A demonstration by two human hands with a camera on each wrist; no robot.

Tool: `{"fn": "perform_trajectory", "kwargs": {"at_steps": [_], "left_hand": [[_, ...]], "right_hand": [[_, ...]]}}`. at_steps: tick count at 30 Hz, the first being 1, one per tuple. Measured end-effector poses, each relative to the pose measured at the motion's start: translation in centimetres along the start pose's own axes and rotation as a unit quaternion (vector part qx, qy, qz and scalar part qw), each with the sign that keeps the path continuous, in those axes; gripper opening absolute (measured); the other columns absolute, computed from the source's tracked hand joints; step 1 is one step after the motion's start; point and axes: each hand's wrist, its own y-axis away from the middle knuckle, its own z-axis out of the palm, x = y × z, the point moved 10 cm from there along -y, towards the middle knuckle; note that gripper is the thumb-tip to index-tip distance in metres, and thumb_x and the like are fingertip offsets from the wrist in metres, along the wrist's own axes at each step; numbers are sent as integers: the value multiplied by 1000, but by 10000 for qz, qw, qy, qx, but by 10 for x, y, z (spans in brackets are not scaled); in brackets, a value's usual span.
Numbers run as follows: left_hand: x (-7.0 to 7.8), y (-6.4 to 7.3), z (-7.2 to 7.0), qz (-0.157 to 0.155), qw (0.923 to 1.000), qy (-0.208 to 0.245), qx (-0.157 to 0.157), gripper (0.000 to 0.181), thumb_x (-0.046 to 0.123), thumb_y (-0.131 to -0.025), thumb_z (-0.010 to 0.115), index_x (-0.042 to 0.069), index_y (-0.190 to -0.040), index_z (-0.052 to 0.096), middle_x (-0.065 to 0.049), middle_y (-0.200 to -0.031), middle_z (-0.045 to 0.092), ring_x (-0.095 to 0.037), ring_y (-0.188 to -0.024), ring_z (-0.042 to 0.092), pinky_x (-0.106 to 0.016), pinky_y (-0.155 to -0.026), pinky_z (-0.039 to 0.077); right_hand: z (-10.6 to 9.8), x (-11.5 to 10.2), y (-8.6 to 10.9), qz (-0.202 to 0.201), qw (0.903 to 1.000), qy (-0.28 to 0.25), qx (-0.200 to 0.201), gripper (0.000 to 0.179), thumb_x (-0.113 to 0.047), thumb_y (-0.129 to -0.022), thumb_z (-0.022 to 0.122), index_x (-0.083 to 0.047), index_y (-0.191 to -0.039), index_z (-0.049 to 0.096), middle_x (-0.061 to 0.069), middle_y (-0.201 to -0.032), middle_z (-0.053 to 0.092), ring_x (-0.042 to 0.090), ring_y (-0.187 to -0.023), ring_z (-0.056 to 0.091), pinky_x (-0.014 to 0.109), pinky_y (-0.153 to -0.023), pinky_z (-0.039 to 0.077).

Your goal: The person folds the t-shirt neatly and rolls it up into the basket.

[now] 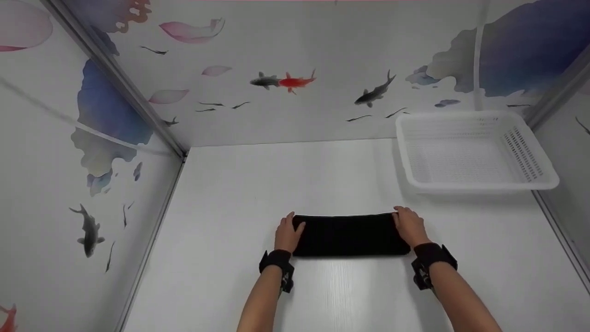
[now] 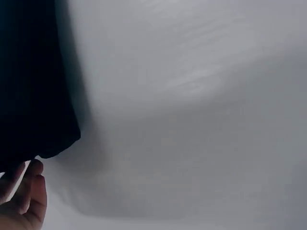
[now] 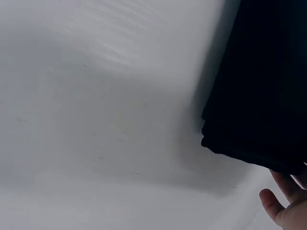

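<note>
A folded black cloth [image 1: 350, 235] stretches as a long, flat strip between my two hands in the head view. My left hand [image 1: 288, 234] grips its left end, with the thumb lying over the top. At the other end, my right hand [image 1: 411, 226] holds the right edge near the far corner. In the left wrist view, fingertips of the left hand [image 2: 24, 196] meet the cloth's end. Stacked fold layers of the cloth [image 3: 259, 105] show in the right wrist view, where part of the right hand [image 3: 290, 206] reaches under its edge; the rest is out of frame.
A white perforated plastic basket [image 1: 479, 186] stands at the back right of the white table [image 1: 258, 184]. Printed panels with fish and petals [image 1: 295, 55] rise at the back and sides. Metal rails [image 1: 152, 258] run along the side edges.
</note>
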Motion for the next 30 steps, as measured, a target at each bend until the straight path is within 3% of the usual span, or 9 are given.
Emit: {"fn": "perform_trajectory", "kwargs": {"at_steps": [5,9,13,19,24,26,30], "left_hand": [[-8,12,-6,-537,9974,-12,472,55,37,-94,64,-11,-117,54,-25,-104,61,-38,-88,64,-45,-78,53],[-13,22,-1,-997,9941,222,369,64,43,-91,65,-14,-116,53,-27,-101,61,-40,-88,63,-46,-77,53],[-14,27,6,-1341,9898,387,291,72,46,-87,69,-18,-115,51,-30,-102,59,-42,-89,62,-48,-78,52],[-12,32,9,-1735,9845,171,205,71,49,-84,72,-18,-102,55,-26,-87,59,-36,-77,62,-44,-67,53],[-11,36,17,-2025,9792,132,13,62,51,-89,66,-11,-90,61,-17,-73,61,-27,-66,61,-38,-58,51],[-12,36,20,-2037,9789,141,83,61,50,-91,63,-12,-93,62,-19,-78,64,-30,-72,63,-39,-62,53],[-10,36,23,-1869,9806,385,444,66,42,-95,60,-20,-118,54,-32,-104,60,-43,-98,62,-46,-84,52]], "right_hand": [[0,16,17,969,9930,-669,64,72,-31,-97,59,21,-138,30,46,-120,47,56,-104,53,63,-81,48],[12,22,32,1445,9828,-1140,-174,89,-41,-94,61,23,-140,21,49,-127,39,59,-111,48,62,-90,44],[22,21,42,1602,9771,-1378,-256,96,-42,-91,66,26,-140,17,50,-130,34,61,-117,42,61,-97,40],[28,20,49,1631,9793,-1192,-102,91,-40,-86,72,31,-125,31,50,-116,44,60,-107,48,60,-92,43],[32,22,49,1916,9757,-1063,0,81,-42,-85,72,30,-112,43,47,-105,50,59,-102,50,60,-88,42],[35,22,49,2066,9720,-1123,-51,79,-42,-86,71,29,-111,45,46,-106,51,59,-104,48,59,-87,43],[38,20,47,2163,9657,-1433,-73,73,-35,-88,69,28,-115,45,45,-111,51,58,-108,48,58,-90,44]]}}
